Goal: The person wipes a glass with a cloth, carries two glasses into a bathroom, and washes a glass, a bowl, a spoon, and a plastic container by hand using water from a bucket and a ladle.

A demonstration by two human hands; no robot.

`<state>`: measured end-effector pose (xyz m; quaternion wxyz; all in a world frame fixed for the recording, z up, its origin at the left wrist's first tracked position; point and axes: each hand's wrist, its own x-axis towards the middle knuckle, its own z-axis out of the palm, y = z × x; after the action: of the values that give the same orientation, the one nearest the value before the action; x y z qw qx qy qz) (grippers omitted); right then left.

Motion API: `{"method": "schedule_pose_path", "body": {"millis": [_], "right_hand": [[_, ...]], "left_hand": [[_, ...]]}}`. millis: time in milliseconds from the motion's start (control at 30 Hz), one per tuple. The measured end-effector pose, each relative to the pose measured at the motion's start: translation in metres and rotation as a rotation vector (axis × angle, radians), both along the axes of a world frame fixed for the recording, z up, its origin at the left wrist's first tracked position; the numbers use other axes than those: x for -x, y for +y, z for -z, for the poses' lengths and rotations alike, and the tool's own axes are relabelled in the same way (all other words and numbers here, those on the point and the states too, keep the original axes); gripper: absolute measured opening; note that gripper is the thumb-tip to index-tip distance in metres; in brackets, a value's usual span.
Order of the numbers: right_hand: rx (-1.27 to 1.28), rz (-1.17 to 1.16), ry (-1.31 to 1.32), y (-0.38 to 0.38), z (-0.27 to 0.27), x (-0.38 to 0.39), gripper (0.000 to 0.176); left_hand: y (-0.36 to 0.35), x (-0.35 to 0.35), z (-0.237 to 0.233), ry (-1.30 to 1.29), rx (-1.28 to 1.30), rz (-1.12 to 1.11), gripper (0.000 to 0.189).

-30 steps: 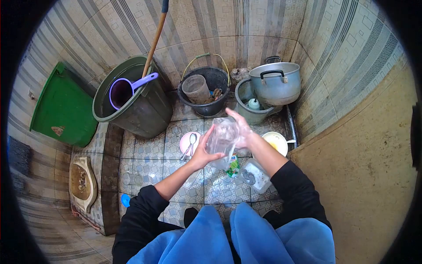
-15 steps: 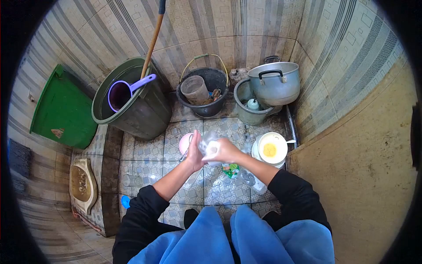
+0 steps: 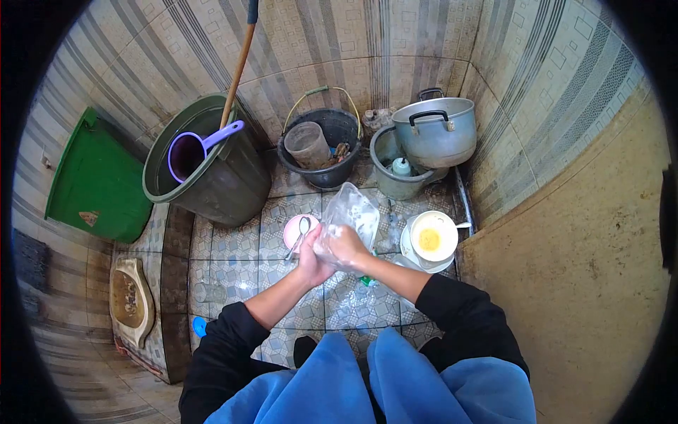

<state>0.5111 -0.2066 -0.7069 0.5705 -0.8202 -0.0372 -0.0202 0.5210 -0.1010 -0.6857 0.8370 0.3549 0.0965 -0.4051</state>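
Observation:
My left hand [image 3: 311,258] grips the near left side of a clear plastic container [image 3: 359,210], tilted above the tiled floor. Reaching inside its mouth, my right hand [image 3: 343,244] is closed, with white suds around the fingers; whatever it holds is hidden. Just left of the container, a metal spoon [image 3: 304,226] lies across a small pink dish [image 3: 292,232]. Under my right forearm a green packet [image 3: 366,280] shows in part. To the right, a white bowl [image 3: 424,225] with yellowish liquid and a handle sticking out rests on a plate [image 3: 439,268].
Along the back wall stand a large dark bin [image 3: 233,180] with a purple dipper [image 3: 187,157], a black bucket [image 3: 321,177], and a grey bucket [image 3: 395,185] with a metal pot [image 3: 438,134] on it. A green tub [image 3: 99,177] leans at left above a squat toilet [image 3: 145,297].
The container has turned so that its open shape shows, its far end pointing away from me. My right hand has gone inside it, and my left hand has closed around its side.

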Motion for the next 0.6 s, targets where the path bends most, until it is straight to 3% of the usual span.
{"method": "schedule_pose_path", "body": {"millis": [67,100,133,167,200,233,267,333,367,400,467,500,533,600], "right_hand": [[0.039,0.238,-0.022,-0.005,-0.002,-0.009,0.011],[0.126,0.17,0.04,-0.016,-0.003,-0.014,0.022],[0.127,0.17,0.039,-0.021,0.007,-0.02,0.022],[0.178,0.182,-0.082,-0.022,0.011,-0.025,0.032],[0.229,0.193,-0.202,-0.024,0.014,-0.028,0.044],[0.357,0.033,-0.143,-0.028,0.019,-0.027,0.066],[0.354,0.035,-0.146,-0.029,0.015,-0.025,0.066],[0.665,-0.085,-0.507,-0.026,0.009,-0.021,0.068],[0.532,0.061,-0.296,-0.021,0.001,-0.015,0.058],[0.532,0.057,-0.298,-0.024,-0.019,-0.011,0.058],[0.157,-0.042,-0.091,-0.034,-0.056,-0.005,0.054],[-0.161,0.035,-0.068,-0.027,-0.055,-0.002,0.045],[-0.159,0.036,-0.068,-0.027,-0.047,-0.006,0.045],[0.301,0.038,-0.309,-0.026,-0.026,-0.015,0.029]], "left_hand": [[-0.002,0.005,-0.003,0.037,0.024,0.097,0.051],[0.003,0.004,0.0,-0.036,-0.064,0.147,0.053],[0.004,0.003,0.003,-0.037,-0.064,0.147,0.053],[0.004,0.002,0.003,-0.021,-0.003,0.182,0.053],[0.004,0.002,0.002,-0.006,0.057,0.218,0.052],[0.005,-0.003,-0.001,-0.009,0.056,0.219,0.052],[0.008,-0.009,-0.006,-0.041,0.054,0.172,0.052],[0.015,-0.016,-0.01,-0.072,0.049,0.12,0.053],[0.016,-0.019,-0.009,-0.073,0.105,0.143,0.053],[0.017,-0.02,-0.009,-0.074,0.161,0.167,0.053],[0.014,-0.015,-0.015,-0.121,0.14,0.14,0.056],[0.013,-0.014,-0.019,-0.047,0.153,0.153,0.058],[0.012,-0.013,-0.021,0.028,0.167,0.168,0.06],[0.011,-0.012,-0.017,0.006,0.112,0.203,0.063]]}}
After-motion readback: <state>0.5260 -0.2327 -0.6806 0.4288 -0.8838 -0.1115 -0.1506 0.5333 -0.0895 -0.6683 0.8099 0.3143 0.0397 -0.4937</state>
